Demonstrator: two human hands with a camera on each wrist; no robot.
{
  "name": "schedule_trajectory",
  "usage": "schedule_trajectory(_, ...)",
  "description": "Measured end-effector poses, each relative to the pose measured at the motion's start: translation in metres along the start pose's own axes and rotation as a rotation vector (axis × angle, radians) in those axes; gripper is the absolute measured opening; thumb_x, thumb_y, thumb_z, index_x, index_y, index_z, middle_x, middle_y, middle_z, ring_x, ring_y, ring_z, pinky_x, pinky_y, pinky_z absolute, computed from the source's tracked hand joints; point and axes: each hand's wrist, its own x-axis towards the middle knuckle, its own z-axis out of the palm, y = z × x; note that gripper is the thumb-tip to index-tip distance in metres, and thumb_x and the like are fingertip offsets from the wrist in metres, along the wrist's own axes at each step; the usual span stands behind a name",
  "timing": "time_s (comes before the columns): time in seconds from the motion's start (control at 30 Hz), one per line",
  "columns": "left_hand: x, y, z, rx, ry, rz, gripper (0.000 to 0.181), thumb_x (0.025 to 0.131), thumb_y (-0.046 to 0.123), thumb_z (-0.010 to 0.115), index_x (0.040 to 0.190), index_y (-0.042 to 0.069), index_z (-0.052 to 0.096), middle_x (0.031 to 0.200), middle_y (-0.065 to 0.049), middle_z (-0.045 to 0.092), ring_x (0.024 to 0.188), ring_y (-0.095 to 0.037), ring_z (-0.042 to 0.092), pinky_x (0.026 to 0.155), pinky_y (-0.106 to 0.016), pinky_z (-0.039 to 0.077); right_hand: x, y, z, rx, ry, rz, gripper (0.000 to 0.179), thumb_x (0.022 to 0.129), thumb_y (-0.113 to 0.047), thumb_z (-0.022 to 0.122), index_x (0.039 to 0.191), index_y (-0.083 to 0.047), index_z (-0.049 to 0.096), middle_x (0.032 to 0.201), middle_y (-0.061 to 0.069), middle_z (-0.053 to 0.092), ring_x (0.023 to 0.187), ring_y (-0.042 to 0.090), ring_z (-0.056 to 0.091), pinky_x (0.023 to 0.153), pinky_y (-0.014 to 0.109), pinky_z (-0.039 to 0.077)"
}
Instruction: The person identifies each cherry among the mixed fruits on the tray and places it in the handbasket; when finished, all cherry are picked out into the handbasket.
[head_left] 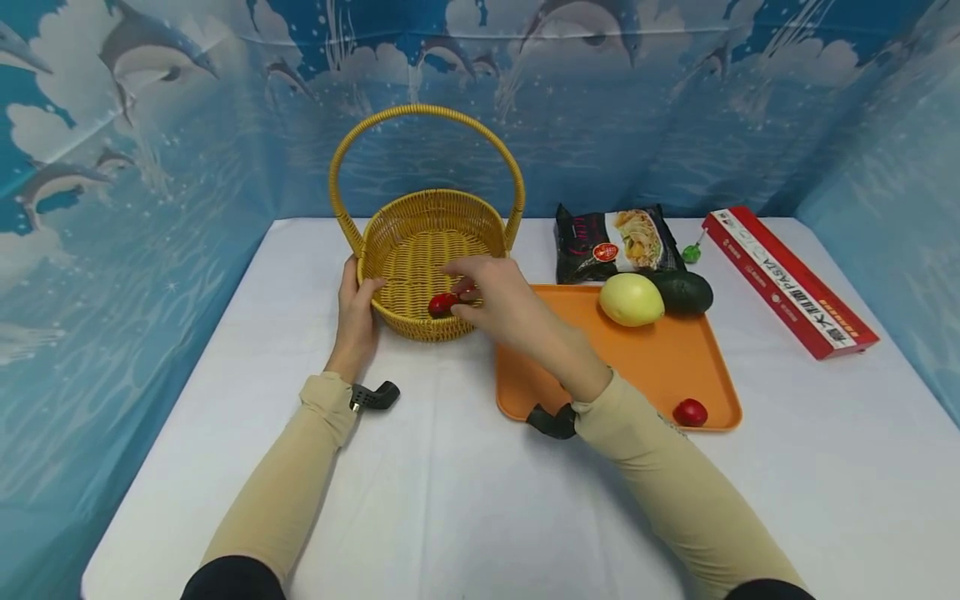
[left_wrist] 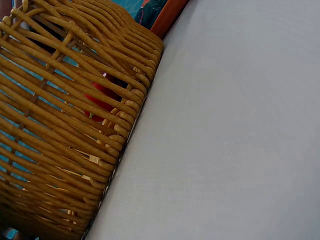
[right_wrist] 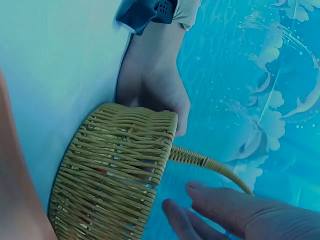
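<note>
My left hand [head_left: 354, 321] grips the rim of a yellow wicker basket [head_left: 429, 332] at its left side, thumb over the edge. A small glossy red fruit [head_left: 442, 305] lies inside, near the front wall; the left wrist view shows red [left_wrist: 101, 97] through the weave, low in the basket. Over the basket's right part hovers my right hand [head_left: 498, 300], its fingertips close to the fruit in the head view. In the right wrist view the right hand's fingers [right_wrist: 220, 200] are parted above the rim with nothing between them.
An orange tray [head_left: 615, 367] right of the basket holds a lemon [head_left: 632, 300], a dark green vegetable [head_left: 681, 292] and another red fruit [head_left: 690, 412]. Behind are a black food packet [head_left: 615, 242] and a green lollipop [head_left: 692, 252]. A red pasta box [head_left: 791, 283] lies at far right.
</note>
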Motion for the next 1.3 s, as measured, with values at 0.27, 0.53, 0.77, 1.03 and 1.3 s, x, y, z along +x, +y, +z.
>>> schedule_trajectory(0.27,0.0,0.0,0.0,-0.012,-0.008,0.001,0.072,0.095,0.011,0.048,0.165,0.015,0.03,0.167,-0.015,0.033,0.154,-0.033,0.035,0.128,-0.042,0.029,-0.025,0.013,-0.011,0.023,0.05,-0.053,0.043,0.093,-0.002,0.076,0.136,-0.002,0.068,0.123,0.016,0.073,0.105,0.029,0.075,0.089,0.043,0.064)
schedule_trajectory(0.53,0.001,0.003,-0.003,0.003,0.001,0.003,0.072,0.094,0.011,0.047,0.164,0.014,0.031,0.167,-0.015,0.032,0.153,-0.033,0.035,0.127,-0.042,0.03,-0.064,0.035,-0.042,-0.005,-0.01,0.023,0.042,0.093,-0.005,0.078,0.134,-0.004,0.069,0.128,0.015,0.073,0.113,0.033,0.073,0.095,0.048,0.062)
schedule_trajectory(0.77,0.001,0.004,-0.003,0.012,0.006,-0.003,0.07,0.095,0.011,0.049,0.163,0.015,0.033,0.167,-0.012,0.034,0.153,-0.031,0.035,0.127,-0.042,0.029,-0.085,0.058,-0.055,-0.044,-0.065,0.135,0.038,0.095,-0.017,0.078,0.131,-0.007,0.071,0.126,0.013,0.075,0.112,0.031,0.074,0.098,0.051,0.06)
schedule_trajectory(1.03,0.001,0.004,-0.006,0.018,0.012,-0.008,0.071,0.095,0.013,0.05,0.163,0.018,0.033,0.167,-0.011,0.033,0.153,-0.029,0.036,0.127,-0.042,0.03,-0.089,0.082,-0.064,0.013,-0.255,0.154,0.04,0.092,-0.018,0.082,0.129,-0.005,0.072,0.124,0.01,0.076,0.115,0.028,0.072,0.1,0.05,0.059)
schedule_trajectory(1.3,0.001,0.001,-0.002,-0.01,-0.005,-0.018,0.069,0.096,0.011,0.049,0.163,0.017,0.033,0.166,-0.014,0.033,0.152,-0.031,0.037,0.125,-0.041,0.032,-0.094,0.096,-0.063,0.068,-0.425,0.226,0.042,0.087,-0.021,0.087,0.124,-0.005,0.074,0.114,0.006,0.078,0.102,0.021,0.072,0.09,0.037,0.062)
